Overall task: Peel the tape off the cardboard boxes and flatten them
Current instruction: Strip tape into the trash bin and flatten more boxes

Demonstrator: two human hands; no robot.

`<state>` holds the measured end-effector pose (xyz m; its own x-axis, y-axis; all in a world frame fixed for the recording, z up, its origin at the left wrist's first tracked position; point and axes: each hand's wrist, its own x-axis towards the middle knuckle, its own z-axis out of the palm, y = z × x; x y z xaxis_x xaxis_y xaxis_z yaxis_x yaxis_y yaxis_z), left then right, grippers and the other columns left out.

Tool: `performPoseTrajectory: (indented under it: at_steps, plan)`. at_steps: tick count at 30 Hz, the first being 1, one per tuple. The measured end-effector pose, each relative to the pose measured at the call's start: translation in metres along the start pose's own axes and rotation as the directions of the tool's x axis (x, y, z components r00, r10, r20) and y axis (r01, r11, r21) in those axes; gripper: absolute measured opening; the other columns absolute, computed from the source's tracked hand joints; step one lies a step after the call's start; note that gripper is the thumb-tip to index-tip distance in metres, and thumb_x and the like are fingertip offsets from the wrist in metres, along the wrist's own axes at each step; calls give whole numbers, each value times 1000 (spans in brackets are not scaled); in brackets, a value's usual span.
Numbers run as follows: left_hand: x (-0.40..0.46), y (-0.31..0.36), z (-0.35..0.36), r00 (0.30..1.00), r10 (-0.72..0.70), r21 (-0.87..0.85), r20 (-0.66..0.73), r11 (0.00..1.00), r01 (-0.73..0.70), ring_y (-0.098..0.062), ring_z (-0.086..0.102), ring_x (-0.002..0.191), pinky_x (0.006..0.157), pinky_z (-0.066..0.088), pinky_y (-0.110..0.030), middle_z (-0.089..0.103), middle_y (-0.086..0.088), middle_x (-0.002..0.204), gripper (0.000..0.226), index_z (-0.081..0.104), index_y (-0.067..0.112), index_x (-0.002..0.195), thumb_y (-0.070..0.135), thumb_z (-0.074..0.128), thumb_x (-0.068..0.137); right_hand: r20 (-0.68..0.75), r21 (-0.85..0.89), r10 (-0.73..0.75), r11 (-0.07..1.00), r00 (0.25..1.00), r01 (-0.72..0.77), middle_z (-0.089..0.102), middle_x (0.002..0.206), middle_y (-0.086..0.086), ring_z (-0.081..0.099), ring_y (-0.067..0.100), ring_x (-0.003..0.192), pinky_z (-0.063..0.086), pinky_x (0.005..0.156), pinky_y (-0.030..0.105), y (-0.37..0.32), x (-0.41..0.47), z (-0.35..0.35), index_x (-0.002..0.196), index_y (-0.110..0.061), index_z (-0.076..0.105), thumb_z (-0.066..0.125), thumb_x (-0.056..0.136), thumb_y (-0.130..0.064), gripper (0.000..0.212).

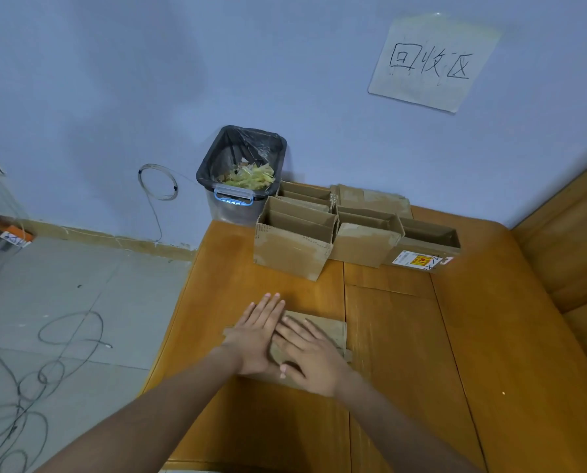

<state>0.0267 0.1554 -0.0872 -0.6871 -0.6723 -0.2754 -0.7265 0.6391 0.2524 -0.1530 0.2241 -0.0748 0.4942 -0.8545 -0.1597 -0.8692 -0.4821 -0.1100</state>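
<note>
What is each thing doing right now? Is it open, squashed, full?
Flattened box: lying flat on the table, pressed by both hands.
Left hand: open, fingers straight, pressing down.
Right hand: open, pressing down.
Standing boxes: upright, tops open, not yet flattened.
Bin: open, black liner, peeled tape inside.
Paper sign: stuck on wall.

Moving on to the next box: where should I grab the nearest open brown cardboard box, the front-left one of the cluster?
Take the nearest open brown cardboard box by its near top rim, coming from above on your side. It stands upright with its top open, so fingers can probably hook over that wall; other boxes crowd its right and back.
</note>
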Motion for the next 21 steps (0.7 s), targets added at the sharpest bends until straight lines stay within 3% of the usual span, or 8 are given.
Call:
performPoseTrajectory:
  at_steps: [4, 9, 14, 18, 21]
  plan:
    - [4, -1, 3, 999, -7, 21, 52, 1000, 6, -19, -38, 137, 115, -21, -35, -35, 0, 152, 132, -25, 9, 148, 90, 41, 68, 66, -35, -31, 999, 997, 34, 5, 161, 0, -10, 12, 146, -14, 117, 40, 9, 0, 3, 154, -19, 7, 24, 100, -52, 65]
    - [-1, -7, 7, 999, 5, 94, 34, 996, -9, -19, -38, 137, 115, -22, -36, -33, -2, 154, 125, -22, 11, 149, 85, 43, 73, 80, -62, -56, 996, 995, 61, 5, 160, -3, -6, 12, 146, -10, 117, 48, 17, -14, 8, 154, -21, 4, 18, 99, -50, 63]
    - [-1, -7, 6, 1000, 5, 120, 29, 993, -9, -19, -38, 136, 114, -23, -35, -31, -2, 155, 123, -23, 11, 149, 82, 44, 75, 46, -76, -55, 995, 997, 59, 11, 159, -5, 4, 18, 147, -4, 115, 44, 29, -32, 11, 154, -20, 14, 24, 101, -46, 60]
    - [-2, -6, 5, 999, 6, 125, 33, 992, -10, -19, -38, 136, 114, -23, -36, -30, -3, 156, 121, -23, 11, 149, 80, 45, 75, 67, -3, 12, 1000, 998, -12, 1, 159, -12, -8, 18, 147, -14, 114, 46, 34, -46, 14, 153, -28, 6, 22, 101, -46, 58]
    - [-1, -7, 5, 999, 2, 123, 33, 992, -6, -19, -38, 136, 114, -23, -35, -29, -3, 156, 122, -23, 12, 149, 81, 45, 75, 14, -17, 36, 999, 999, -36, 11, 158, -10, 0, 21, 147, -8, 114, 48, 37, -59, 11, 153, -27, 18, 25, 101, -45, 56]
